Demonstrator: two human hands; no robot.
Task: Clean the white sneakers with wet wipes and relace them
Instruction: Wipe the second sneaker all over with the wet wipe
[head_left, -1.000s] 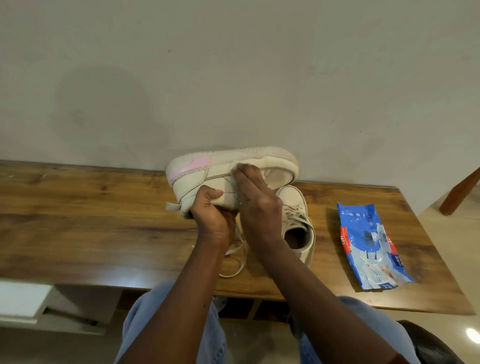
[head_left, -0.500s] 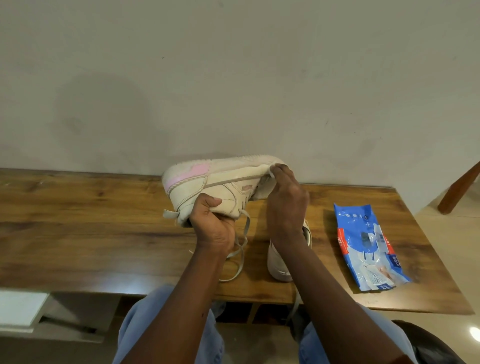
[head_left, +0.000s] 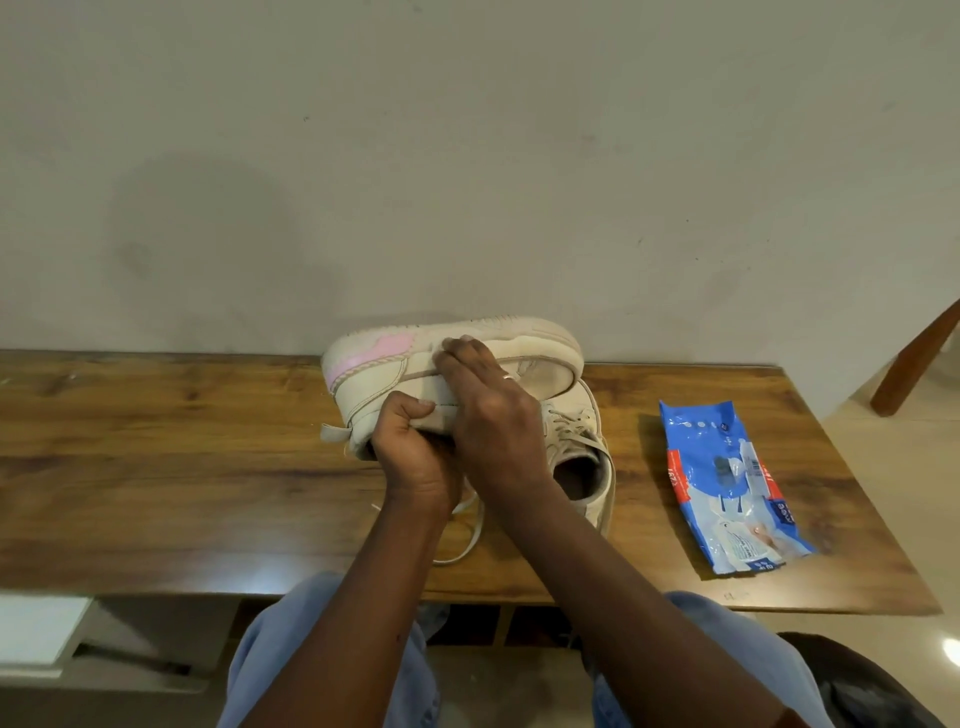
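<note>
One stroke on, the right hand (head_left: 493, 415) had slid from toe to mid-side of the raised sneaker (head_left: 374, 384), fingers flat and pressing, while the left hand (head_left: 415, 457) gripped its heel with curled fingers above the counter (head_left: 156, 467), so wiping seemingly continued.

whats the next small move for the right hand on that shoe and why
Probably slide the right hand along the held sneaker toward its toe. The fingers lie flat by the pink patch, the left hand grips the heel end, and the toe side looks greyer.
</note>
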